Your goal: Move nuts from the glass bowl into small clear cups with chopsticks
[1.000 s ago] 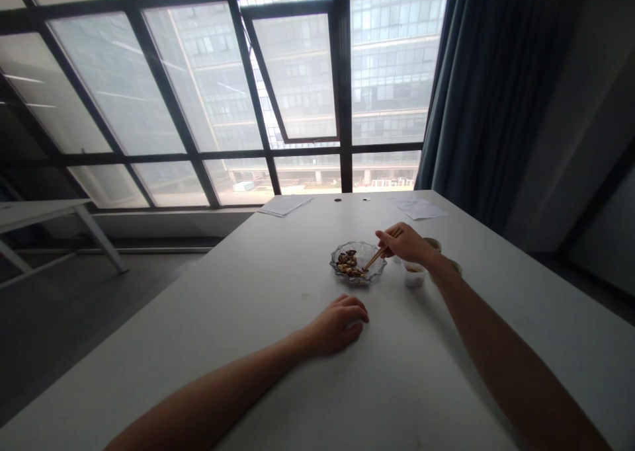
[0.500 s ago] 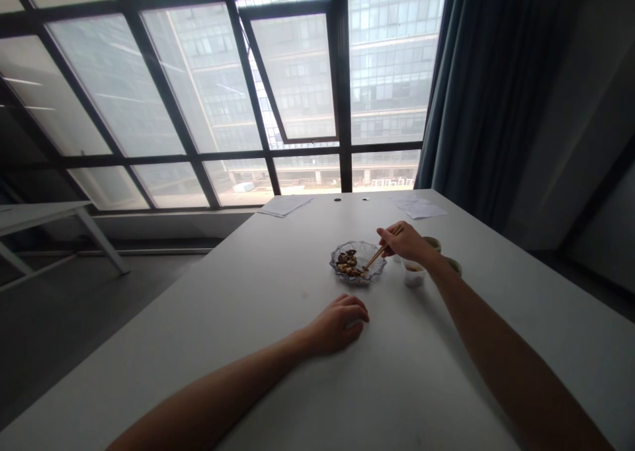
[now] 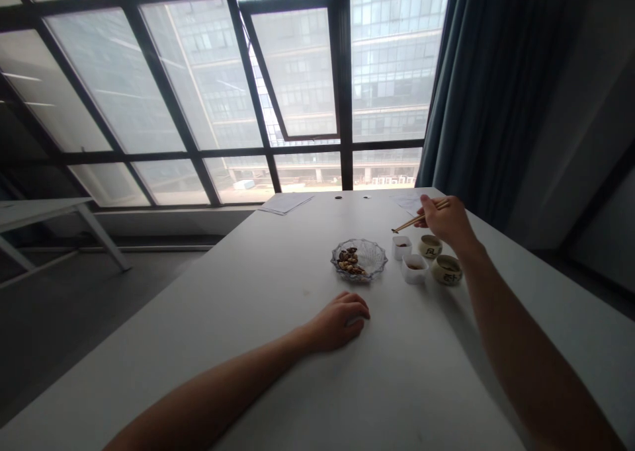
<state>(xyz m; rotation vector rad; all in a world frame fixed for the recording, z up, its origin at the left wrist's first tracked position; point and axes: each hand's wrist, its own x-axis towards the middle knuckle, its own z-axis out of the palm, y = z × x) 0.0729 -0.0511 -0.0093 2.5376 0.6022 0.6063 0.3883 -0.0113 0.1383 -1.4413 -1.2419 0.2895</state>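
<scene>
Head view: right hand (image 3: 446, 221) raised above table (image 3: 248, 319), fingers closed on pair of wooden chopsticks (image 3: 421, 217). Chopsticks' long axis runs sideways, tilted slightly down toward tips, which point left toward scalloped glass dish (image 3: 376, 252) of brown nuts (image 3: 350, 260), in air, apart from dish. Dish lies left of right hand, ahead of left hand (image 3: 342, 321), which rests loosely curled and empty on table, nearer dish. Beneath right hand: farther white square cup (image 3: 402, 246), nearer white square cup (image 3: 414, 269), farther ceramic cup (image 3: 430, 246), nearer ceramic cup (image 3: 446, 270).

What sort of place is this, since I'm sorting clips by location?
Probably an office or meeting room: large dark-framed windows, a long white table, and loose papers.
</scene>
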